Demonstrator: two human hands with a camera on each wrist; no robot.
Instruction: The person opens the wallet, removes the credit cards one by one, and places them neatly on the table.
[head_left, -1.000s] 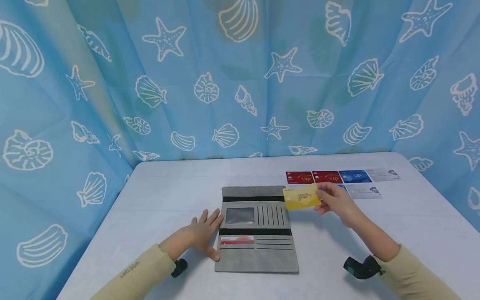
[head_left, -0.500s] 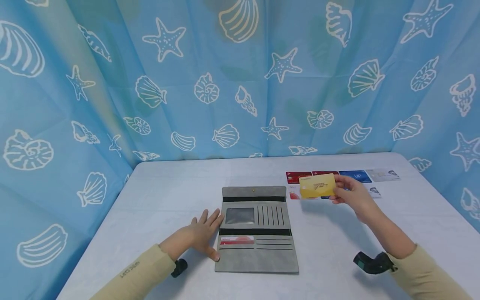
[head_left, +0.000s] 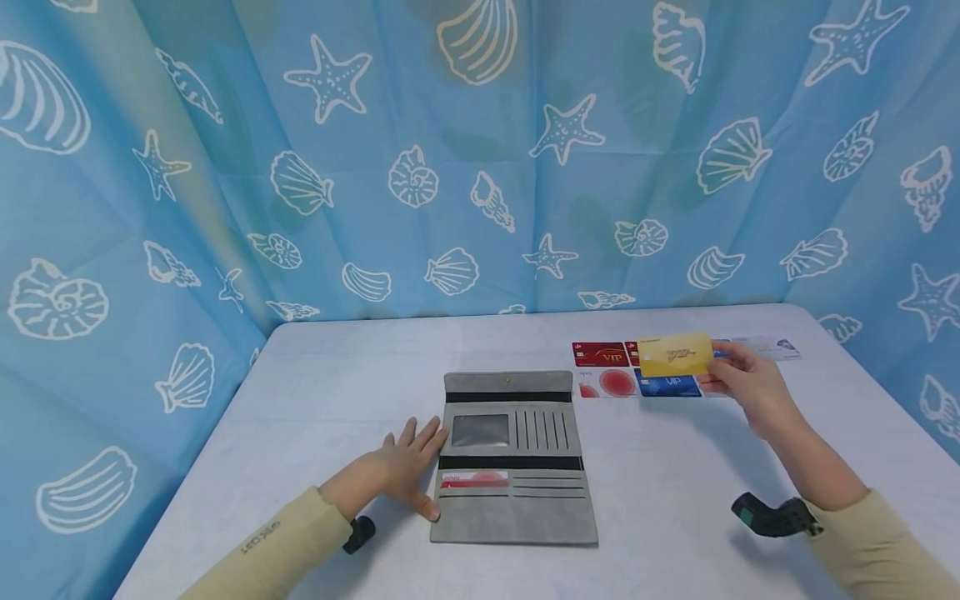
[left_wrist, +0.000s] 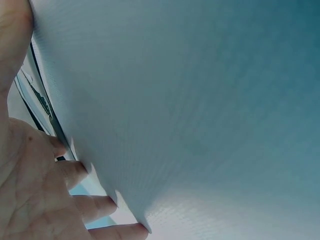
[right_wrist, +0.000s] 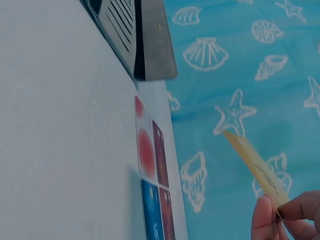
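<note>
A yellow card [head_left: 673, 356] is pinched by its right edge between the thumb and fingers of my right hand [head_left: 753, 385], held over the rows of cards at the back right. In the right wrist view the yellow card [right_wrist: 257, 170] shows nearly edge-on. A grey wallet [head_left: 517, 521] lies unfolded on the table, with a red-and-white card [head_left: 474, 480] in a left slot of its lower panel. My left hand [head_left: 401, 467] rests with fingers spread at the wallet's left edge. In the left wrist view the left hand's [left_wrist: 40, 190] fingertips touch the white cloth.
On the white-covered table [head_left: 337, 358] lie a red VIP card [head_left: 600, 355], a white card with red circles [head_left: 617, 383], a blue VIP card [head_left: 669, 387] and a silver card [head_left: 772, 347]. Others are partly hidden behind the yellow card and right hand. A blue shell-print curtain [head_left: 480, 208] hangs behind.
My right hand has carried the yellow card from beside the wallet to the right and back, over the laid-out cards. The left hand and the wallet have stayed in place.
</note>
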